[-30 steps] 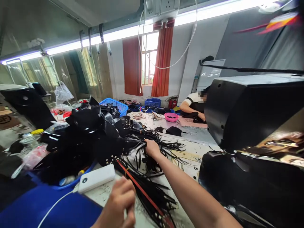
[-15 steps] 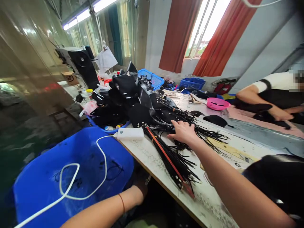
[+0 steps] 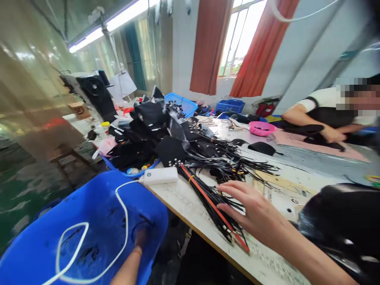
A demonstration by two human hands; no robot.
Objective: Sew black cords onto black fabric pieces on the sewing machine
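Observation:
My right hand (image 3: 252, 206) is over the table, with its thumb and fingers apart and nothing visible between them. Just left of its fingertips lies a bundle of black cords (image 3: 204, 198) with a red strip (image 3: 215, 209) along it and a yellow tie near one end. Whether the fingertips touch the cords I cannot tell. Down in the large blue tub (image 3: 97, 190), my left hand (image 3: 140, 238) reaches toward its inner right wall, near thin black strands. Its fingers are dark and blurred. More loose black cords (image 3: 234, 166) lie beyond the bundle.
A white power bank (image 3: 160, 175) sits at the table edge, its white cable (image 3: 126, 213) looping into the tub. Black pieces (image 3: 151, 114) are heaped behind it. At the right are a shiny black object (image 3: 341, 221), a pink bowl (image 3: 263, 128) and another person (image 3: 323, 111) handling black material.
My left hand has moved left from beneath the table edge into the blue tub. My right hand has drawn back from the loose cords toward the tied bundle. The view has shifted slightly.

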